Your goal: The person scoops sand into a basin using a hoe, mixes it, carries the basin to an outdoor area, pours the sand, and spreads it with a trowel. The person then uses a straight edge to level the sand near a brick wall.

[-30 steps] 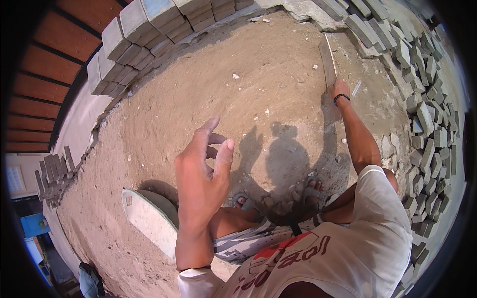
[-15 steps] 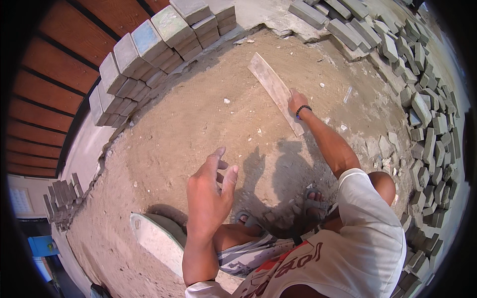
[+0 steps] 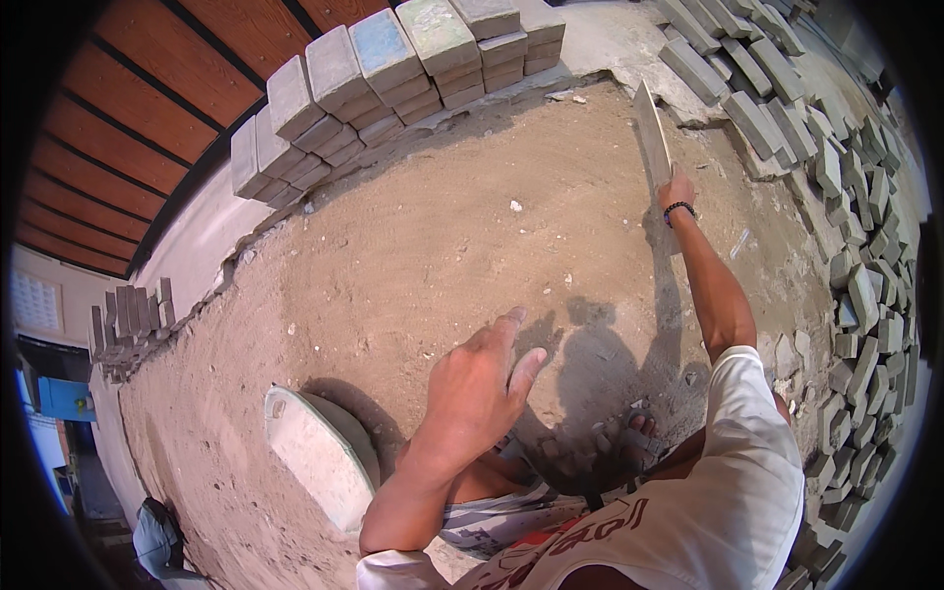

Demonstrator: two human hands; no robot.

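Observation:
My right hand (image 3: 675, 191) is closed on the near part of a thin, pale wooden board (image 3: 651, 128). The board stands on edge over the sandy ground (image 3: 433, 265), its far end close to the broken concrete edge. A dark beaded bracelet circles that wrist. In front of my body, my left hand (image 3: 482, 379) hangs in the air with thumb and forefinger apart, holding nothing; its other fingers are partly hidden. Nearest to the left forearm is a pale, rounded, tub-like container (image 3: 313, 457), tilted on the sand.
Grey paving blocks (image 3: 442, 54) are stacked along the far left edge, by a brown slatted gate (image 3: 128, 128). A loose heap of blocks (image 3: 865, 285) lines the right side. Smaller blocks (image 3: 133, 320) stand at left. Part of another person (image 3: 157, 541) shows at lower left.
My right hand has moved outward with the board, which has turned from lying nearly flat to standing on edge. The whole view has shifted, and a person now shows at lower left.

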